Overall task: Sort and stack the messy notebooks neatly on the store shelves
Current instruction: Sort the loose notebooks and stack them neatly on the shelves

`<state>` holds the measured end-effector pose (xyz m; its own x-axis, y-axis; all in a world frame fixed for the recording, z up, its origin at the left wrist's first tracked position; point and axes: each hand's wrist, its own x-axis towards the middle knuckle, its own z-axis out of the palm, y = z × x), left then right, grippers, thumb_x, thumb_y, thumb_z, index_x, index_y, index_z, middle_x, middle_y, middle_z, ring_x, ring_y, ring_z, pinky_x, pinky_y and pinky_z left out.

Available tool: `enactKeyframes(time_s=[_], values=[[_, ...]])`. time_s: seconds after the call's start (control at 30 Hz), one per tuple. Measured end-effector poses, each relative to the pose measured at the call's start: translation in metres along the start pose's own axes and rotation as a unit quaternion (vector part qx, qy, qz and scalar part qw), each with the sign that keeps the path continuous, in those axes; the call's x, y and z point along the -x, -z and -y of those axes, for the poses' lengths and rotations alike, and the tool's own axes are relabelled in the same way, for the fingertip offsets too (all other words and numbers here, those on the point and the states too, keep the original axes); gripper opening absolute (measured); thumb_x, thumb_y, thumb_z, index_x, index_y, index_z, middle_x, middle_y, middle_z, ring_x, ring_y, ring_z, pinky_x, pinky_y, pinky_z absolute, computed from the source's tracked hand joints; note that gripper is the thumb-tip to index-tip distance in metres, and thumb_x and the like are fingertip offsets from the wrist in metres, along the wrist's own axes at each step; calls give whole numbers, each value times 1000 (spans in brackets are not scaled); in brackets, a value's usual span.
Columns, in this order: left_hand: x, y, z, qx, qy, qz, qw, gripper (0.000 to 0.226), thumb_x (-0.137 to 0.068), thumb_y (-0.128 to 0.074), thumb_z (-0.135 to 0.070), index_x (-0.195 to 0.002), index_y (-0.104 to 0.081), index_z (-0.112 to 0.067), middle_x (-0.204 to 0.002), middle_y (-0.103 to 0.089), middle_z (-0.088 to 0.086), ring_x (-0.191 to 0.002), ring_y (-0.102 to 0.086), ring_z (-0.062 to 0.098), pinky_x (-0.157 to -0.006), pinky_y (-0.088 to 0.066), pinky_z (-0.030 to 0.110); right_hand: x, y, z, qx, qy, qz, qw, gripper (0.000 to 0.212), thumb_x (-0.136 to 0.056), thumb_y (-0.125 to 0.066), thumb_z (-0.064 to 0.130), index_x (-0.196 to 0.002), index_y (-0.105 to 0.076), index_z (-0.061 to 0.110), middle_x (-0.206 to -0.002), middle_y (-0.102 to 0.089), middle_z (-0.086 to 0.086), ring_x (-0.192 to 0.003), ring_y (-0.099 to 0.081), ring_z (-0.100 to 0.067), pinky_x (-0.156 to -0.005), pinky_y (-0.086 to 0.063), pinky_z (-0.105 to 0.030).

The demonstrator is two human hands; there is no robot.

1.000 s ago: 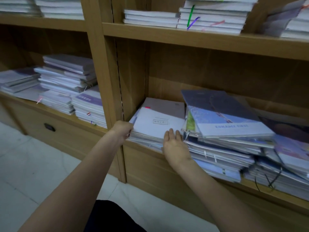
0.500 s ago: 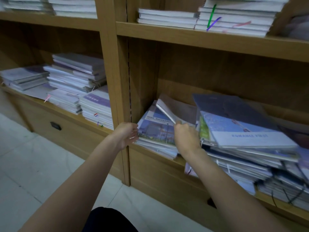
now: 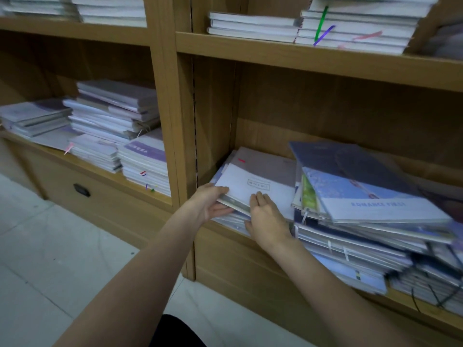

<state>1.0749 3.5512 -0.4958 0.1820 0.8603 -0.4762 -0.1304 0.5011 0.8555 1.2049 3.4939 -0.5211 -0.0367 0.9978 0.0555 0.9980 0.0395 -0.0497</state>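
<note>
Head view: both hands hold a small pile of notebooks (image 3: pixel 253 186) at the left end of the lower shelf (image 3: pixel 313 279) in the right-hand bay, close against the upright divider (image 3: pixel 180 136). The left hand (image 3: pixel 210 204) clamps the pile's near left corner, thumb on the white top cover, fingers underneath. The right hand (image 3: pixel 266 219) rests palm-down on that cover at the front edge, fingers spread toward the back of the shelf, thumb under the edge. The pile lies flat, its long axis running left to right along the shelf, and its front edge overhangs the shelf lip slightly. Just beside it on the right, a taller, untidy heap (image 3: pixel 363 221) leans at an angle, topped by a blue notebook (image 3: pixel 370 194). 2 neater stacks (image 3: pixel 120 136) sit in the left bay.
</note>
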Motion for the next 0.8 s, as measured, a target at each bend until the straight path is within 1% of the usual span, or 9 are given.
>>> enactKeyframes(time_s=[0.1,0.3,0.33,0.4,0.47,0.5,0.63,0.73,0.8], values=[[9,-1,2,3,-65,-61,996,37,-91,-57,-6,-126,-48,-4,-103,-63,16,-75,-65,24,-52,-57,29,8,7,-2,-112,14,17,994,62,-100,-44,30,-150,-16,6,-158,-14,-11,-145,-12,-22,-116,-9,-28],[97,34,-19,-62,-274,-137,950,24,-91,-53,-1,-111,-58,-14,-85,-61,4,-74,-60,18,-52,-54,23,27,26,5,-337,-62,19,939,58,-96,-47,42,-140,-35,7,-143,-39,-11,-131,-39,-26,-103,-30,-29],[114,44,-22,-52,-283,-140,948,23,-90,-54,-2,-109,-59,-13,-84,-63,4,-70,-62,16,-53,-55,24,32,23,10,-403,-85,35,911,62,-92,-52,46,-139,-35,9,-142,-43,-9,-128,-44,-25,-105,-35,-31],[145,63,-23,-13,-279,-132,951,17,-89,-55,-2,-103,-61,-12,-76,-67,2,-59,-65,13,-52,-56,25,44,26,25,-593,-119,53,794,57,-89,-60,42,-135,-42,12,-133,-56,-4,-114,-57,-18,-93,-50,-32],[171,78,-16,27,-264,-109,958,16,-89,-56,-3,-100,-62,-12,-71,-70,-1,-56,-67,10,-50,-54,22,57,41,37,-734,-125,43,666,37,-91,-61,17,-125,-54,8,-118,-65,-4,-94,-65,-15,-75,-56,-27],[181,84,-11,48,-253,-93,962,15,-89,-56,-3,-101,-61,-11,-71,-71,0,-58,-68,11,-51,-54,22,66,53,38,-760,-120,23,639,29,-90,-60,7,-118,-57,6,-114,-66,-7,-89,-65,-16,-73,-56,-27],[207,93,4,76,-156,32,984,19,-82,-58,-8,-101,-60,-6,-82,-73,6,-65,-71,13,-58,-57,21,97,93,16,-740,-106,-72,660,34,-90,-59,2,-120,-49,14,-116,-62,-5,-101,-63,-23,-84,-53,-38],[208,70,3,84,-101,103,986,40,-74,-62,-19,-111,-59,-4,-102,-70,11,-80,-72,18,-67,-59,28,123,113,-19,-729,-127,-109,663,36,-93,-54,2,-126,-46,14,-118,-61,-8,-99,-63,-27,-77,-53,-38],[204,35,0,93,-78,146,982,38,-77,-59,-24,-109,-58,-4,-95,-72,14,-80,-72,22,-63,-60,30,141,123,-48,-727,-150,-136,656,32,-94,-52,3,-125,-47,12,-119,-61,-13,-96,-63,-29,-74,-53,-36]])
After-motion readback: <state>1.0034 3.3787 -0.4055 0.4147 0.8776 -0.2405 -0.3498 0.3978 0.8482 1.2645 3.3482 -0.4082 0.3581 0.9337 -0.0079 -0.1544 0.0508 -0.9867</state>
